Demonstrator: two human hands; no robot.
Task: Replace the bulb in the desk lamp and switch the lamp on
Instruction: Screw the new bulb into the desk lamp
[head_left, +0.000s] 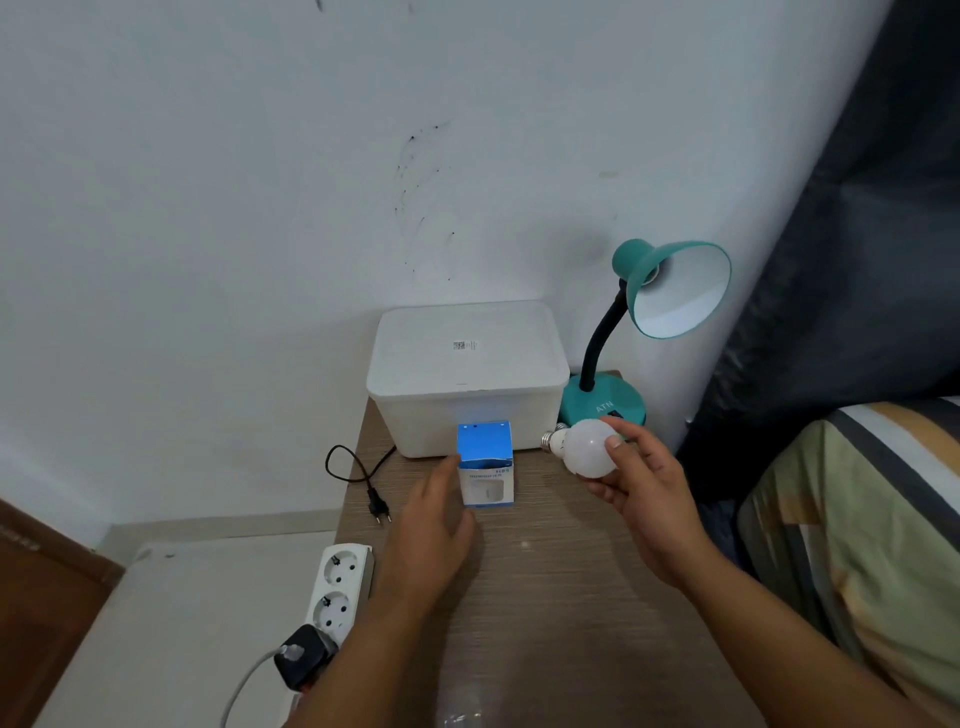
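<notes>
A teal desk lamp (670, 291) stands at the back right of the wooden table (545, 597); its shade faces me and no bulb shows inside. My right hand (649, 493) grips a white bulb (584, 448), screw base pointing left, in front of the lamp's base (605, 402). My left hand (431, 519) hovers with relaxed fingers beside a blue and white bulb box (485, 462) that stands on the table. The lamp's black plug (379, 506) lies unplugged at the table's left edge.
A white lidded container (467, 364) sits behind the box against the wall. A white power strip (337, 587) with a black adapter plugged in lies left of the table. A bed with a striped cover (857, 519) is at the right.
</notes>
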